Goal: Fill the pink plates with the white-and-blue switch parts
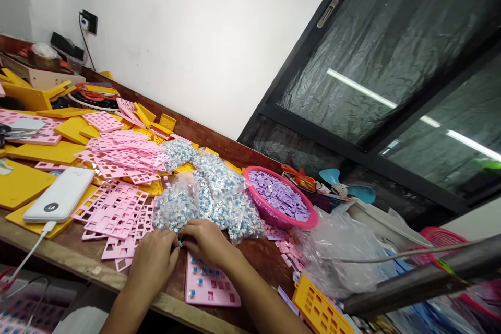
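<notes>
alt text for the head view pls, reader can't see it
A person's left hand and right hand meet over a pink keyboard plate at the edge of a wooden workbench, beside clear bags of blue-and-white key switches. Stacks of pink plates, yellow plates, a pink basket of purple pieces and a white power bank surround them.

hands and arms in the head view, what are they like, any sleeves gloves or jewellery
Both are bare. The left hand and right hand wear no gloves, and no rings or watch show. The forearms are uncovered all the way to the bottom edge of the picture, so no sleeve is in view. No markings, bands or tape can be seen on them.
</notes>
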`<state>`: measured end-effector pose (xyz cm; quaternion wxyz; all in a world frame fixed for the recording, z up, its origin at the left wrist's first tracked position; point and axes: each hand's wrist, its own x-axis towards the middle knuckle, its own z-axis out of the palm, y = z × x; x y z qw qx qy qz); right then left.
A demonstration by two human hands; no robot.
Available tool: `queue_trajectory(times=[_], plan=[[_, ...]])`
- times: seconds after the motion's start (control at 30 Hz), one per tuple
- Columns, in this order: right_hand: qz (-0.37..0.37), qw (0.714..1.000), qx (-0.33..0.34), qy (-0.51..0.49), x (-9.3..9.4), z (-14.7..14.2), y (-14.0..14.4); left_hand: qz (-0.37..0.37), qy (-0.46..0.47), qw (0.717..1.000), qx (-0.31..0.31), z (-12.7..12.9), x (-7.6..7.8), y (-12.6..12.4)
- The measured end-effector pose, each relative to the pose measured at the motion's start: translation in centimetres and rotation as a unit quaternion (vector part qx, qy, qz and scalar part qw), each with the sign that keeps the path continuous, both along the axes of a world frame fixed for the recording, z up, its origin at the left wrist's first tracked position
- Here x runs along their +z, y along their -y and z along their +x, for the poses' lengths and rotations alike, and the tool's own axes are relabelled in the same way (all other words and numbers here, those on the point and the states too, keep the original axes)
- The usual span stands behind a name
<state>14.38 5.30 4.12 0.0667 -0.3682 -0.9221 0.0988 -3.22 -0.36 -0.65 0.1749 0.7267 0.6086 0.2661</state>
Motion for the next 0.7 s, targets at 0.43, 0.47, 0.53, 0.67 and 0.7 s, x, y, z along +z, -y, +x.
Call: queue_trajectory(times=[0.43,0.47,0.53,0.67,0.7], plan=[[-0.026,0.985,-0.064,-0.16,0.4,3.5,1.6,0.013,0.147,0.988,-0.051,-1.9,0.7,0.7],[-0.034,0.981,-0.08,-0.175,0.7,4.7,2.3,0.024,0.149,0.986,-0.07,-1.5,0.9,1.0],[-0.052,0.973,-0.114,-0.193,1.1,7.1,3.6,0.043,0.137,0.983,-0.118,-0.4,1.4,1.8],[-0.074,0.955,-0.18,-0.222,0.1,11.4,5.7,0.081,0.09,0.968,-0.219,3.0,1.6,3.6],[-0.077,0.952,-0.185,-0.232,-0.3,12.1,6.1,0.097,0.074,0.964,-0.234,3.9,1.3,3.8]])
